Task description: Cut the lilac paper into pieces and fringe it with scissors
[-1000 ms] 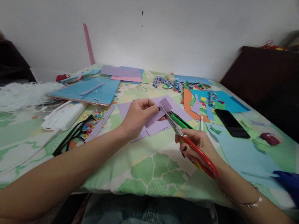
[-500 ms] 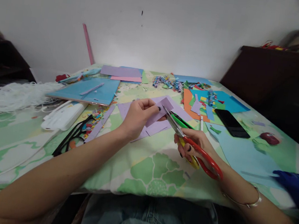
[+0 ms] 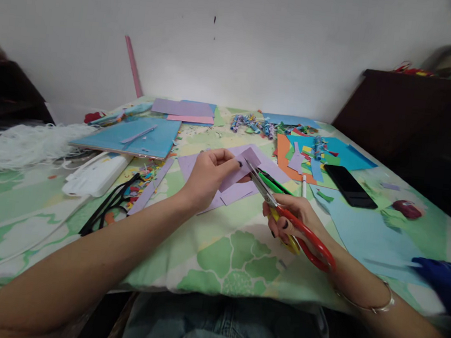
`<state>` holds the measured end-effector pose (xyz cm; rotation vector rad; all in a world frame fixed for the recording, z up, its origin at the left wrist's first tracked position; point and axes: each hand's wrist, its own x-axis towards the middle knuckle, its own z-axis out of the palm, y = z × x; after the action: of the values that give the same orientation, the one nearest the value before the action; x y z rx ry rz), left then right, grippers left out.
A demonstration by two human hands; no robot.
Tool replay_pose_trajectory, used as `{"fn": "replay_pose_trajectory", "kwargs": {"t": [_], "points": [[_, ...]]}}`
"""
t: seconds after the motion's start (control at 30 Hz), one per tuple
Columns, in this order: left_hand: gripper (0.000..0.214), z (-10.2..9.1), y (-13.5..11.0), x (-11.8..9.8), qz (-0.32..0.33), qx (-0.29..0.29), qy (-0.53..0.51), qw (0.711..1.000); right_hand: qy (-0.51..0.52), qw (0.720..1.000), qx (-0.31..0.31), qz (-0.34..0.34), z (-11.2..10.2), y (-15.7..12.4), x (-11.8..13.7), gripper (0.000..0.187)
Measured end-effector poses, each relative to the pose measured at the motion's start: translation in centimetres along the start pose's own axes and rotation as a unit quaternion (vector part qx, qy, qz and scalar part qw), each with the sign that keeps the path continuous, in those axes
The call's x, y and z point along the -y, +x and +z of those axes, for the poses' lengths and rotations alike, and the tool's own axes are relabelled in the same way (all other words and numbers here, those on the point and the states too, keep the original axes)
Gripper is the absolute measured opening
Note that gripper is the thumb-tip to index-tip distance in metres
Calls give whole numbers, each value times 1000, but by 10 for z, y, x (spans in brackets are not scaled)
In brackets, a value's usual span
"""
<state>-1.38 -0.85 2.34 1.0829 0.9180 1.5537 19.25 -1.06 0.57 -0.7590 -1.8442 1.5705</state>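
Note:
My left hand [image 3: 212, 175] pinches a small piece of purple paper [image 3: 250, 157] above the middle of the table. In my right hand [image 3: 291, 216] is a pair of scissors [image 3: 303, 233] with one red and one yellow handle. Their blades point up and to the left, and the tips meet the purple paper beside my left fingers. Beneath, a larger purple sheet [image 3: 189, 164] lies on the cloth with smaller purple pieces on it. Just behind the blades is a green-and-black tool [image 3: 274, 182], partly covered by them.
Right of my hands lie a white pen [image 3: 303, 186], a black phone [image 3: 350, 186] and a light blue sheet [image 3: 367, 232]. On the left are a blue folder [image 3: 132, 133], a white power strip [image 3: 96, 174], black-framed glasses [image 3: 111, 202] and white string [image 3: 27, 143]. Curled paper strips [image 3: 254, 125] sit toward the wall.

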Motion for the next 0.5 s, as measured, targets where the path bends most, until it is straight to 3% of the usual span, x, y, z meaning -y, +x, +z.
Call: {"fn": "replay_pose_trajectory", "kwargs": {"t": [0.5], "points": [[13, -1, 1, 1, 1, -3, -11, 1000, 3, 1000, -15, 11, 2, 0, 1, 47]]}}
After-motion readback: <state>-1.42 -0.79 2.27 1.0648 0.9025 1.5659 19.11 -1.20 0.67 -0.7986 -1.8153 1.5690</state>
